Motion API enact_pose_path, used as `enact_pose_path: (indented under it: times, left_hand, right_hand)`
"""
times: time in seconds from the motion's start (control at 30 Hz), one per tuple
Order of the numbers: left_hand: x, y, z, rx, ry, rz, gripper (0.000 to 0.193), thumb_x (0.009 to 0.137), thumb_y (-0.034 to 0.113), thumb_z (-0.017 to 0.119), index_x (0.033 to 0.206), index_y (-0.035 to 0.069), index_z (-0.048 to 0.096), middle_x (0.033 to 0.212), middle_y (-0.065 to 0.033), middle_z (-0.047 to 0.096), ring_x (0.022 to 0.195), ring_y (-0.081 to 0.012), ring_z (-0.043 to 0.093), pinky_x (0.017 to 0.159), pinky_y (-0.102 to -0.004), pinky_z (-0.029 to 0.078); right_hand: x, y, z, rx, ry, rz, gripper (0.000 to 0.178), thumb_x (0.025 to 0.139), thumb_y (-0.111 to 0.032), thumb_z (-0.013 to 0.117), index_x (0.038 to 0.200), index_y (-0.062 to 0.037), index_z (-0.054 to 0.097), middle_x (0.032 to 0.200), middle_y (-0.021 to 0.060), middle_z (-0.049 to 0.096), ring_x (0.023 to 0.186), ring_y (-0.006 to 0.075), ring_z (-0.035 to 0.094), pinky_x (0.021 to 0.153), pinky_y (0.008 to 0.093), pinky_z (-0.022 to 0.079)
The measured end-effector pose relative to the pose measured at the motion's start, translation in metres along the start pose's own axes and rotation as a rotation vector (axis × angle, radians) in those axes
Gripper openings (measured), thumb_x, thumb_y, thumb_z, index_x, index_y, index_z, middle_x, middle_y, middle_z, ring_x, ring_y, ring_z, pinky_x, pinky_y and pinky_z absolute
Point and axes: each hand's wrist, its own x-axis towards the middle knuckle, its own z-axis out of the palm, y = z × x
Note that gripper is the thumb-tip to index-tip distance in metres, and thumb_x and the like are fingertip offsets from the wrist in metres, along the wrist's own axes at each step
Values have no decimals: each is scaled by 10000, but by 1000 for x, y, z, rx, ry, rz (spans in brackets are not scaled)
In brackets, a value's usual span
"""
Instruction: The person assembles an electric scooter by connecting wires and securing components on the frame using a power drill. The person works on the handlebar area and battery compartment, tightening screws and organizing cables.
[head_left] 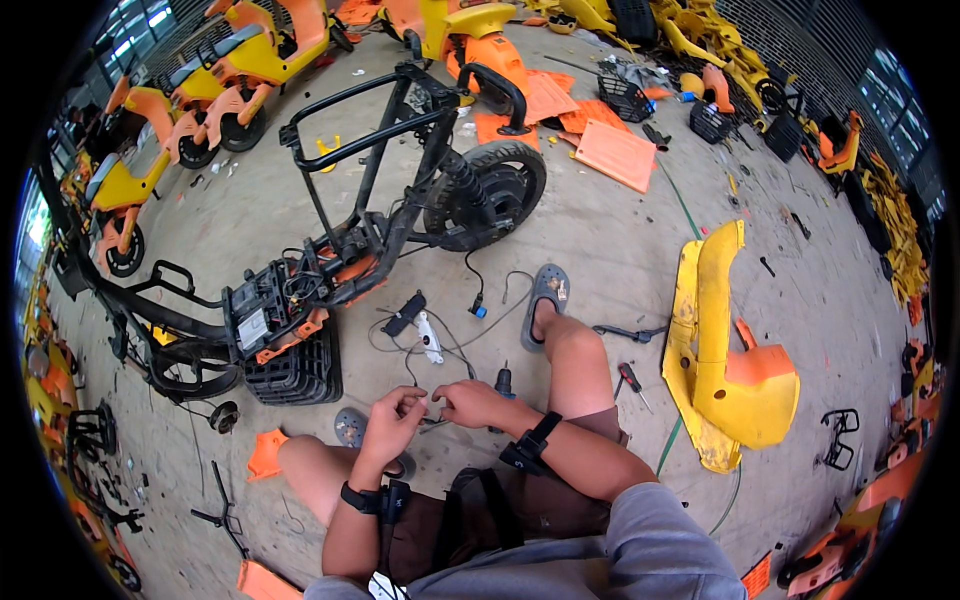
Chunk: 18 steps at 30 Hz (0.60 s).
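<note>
My left hand [393, 424] and my right hand [474, 403] are close together above my lap, fingertips bent toward each other. Both are closed in a pinch; whatever they hold is too small to make out. A thin dark cable [411, 368] runs from the floor to the fingers of the left hand. Ahead of the hands lie a black box-shaped part [404, 313] and a white part [430, 340] among loops of cable. Just beyond the right hand is a dark power drill [504, 381], partly hidden. A stripped black scooter frame [375, 215] stands ahead to the left.
A black crate [292, 375] sits under the frame, near its rear wheel [490, 195]. To the right lie a screwdriver [632, 384], a black bracket [630, 332] and a yellow body panel [712, 365]. Orange panels [615, 153] and yellow-orange scooters [240, 70] fill the back.
</note>
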Motion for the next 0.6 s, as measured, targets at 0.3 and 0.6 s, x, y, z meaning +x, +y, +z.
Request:
enact_pose_path:
  times: [0.3,0.6]
  left_hand:
    - [-5,-15,-12,38,126,24,159,924,126,592,971,-21,635,686,-52,628,615,-111,583,577,-269,475]
    - [-145,30,-121,-1218,656,104,204,957,160,551,1073,-2,599,716,-48,598,657,-183,613,658,-317,518]
  right_hand:
    - [7,-11,2,23,-17,7,346,806,-195,628,1134,-85,639,856,166,690,875,352,656,781,454,517]
    - [-15,3,-6,107,-42,41,302,874,-156,639,1161,-65,627,849,122,684,734,202,681,680,303,526]
